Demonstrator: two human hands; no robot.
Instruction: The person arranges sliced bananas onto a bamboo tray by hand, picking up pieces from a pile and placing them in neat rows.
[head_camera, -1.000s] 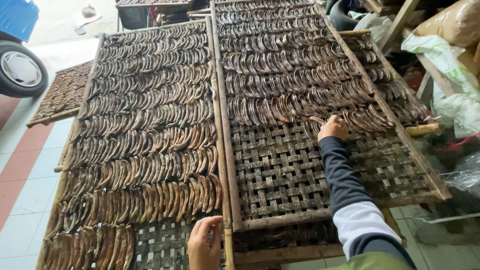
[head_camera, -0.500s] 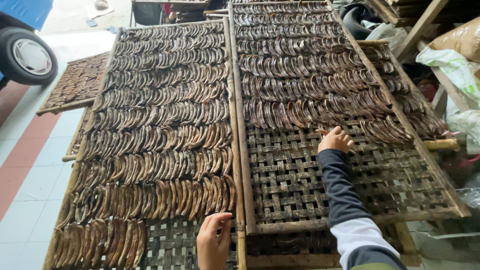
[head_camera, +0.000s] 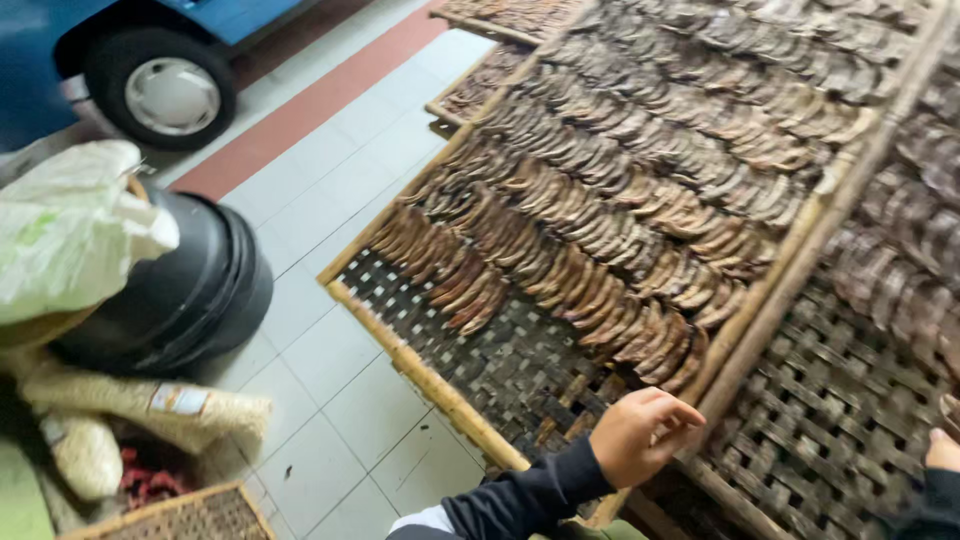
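Two woven bamboo drying trays lie side by side. The left tray (head_camera: 420, 372) carries rows of brown curved dried pieces (head_camera: 600, 230); its near end is bare weave. My left hand (head_camera: 640, 435) hovers over that bare corner, next to the bamboo rail between the trays, with its fingers loosely curled and nothing in them. The right tray (head_camera: 850, 420) is bare weave close to me, with more dried pieces further up. Only a sliver of my right hand (head_camera: 945, 450) shows at the frame's right edge, above that tray; its fingers are out of sight.
On the tiled floor to the left stand a black tub (head_camera: 190, 290) with a white plastic bag (head_camera: 70, 230) on it, pale sacks (head_camera: 140, 400) and a basket's rim (head_camera: 170, 515). A vehicle's wheel (head_camera: 160, 95) is at the top left. More trays lie beyond.
The view has swung left and down toward the floor. My right hand has left the row of pieces and is now at the frame's edge. My left hand has risen beside the middle rail.
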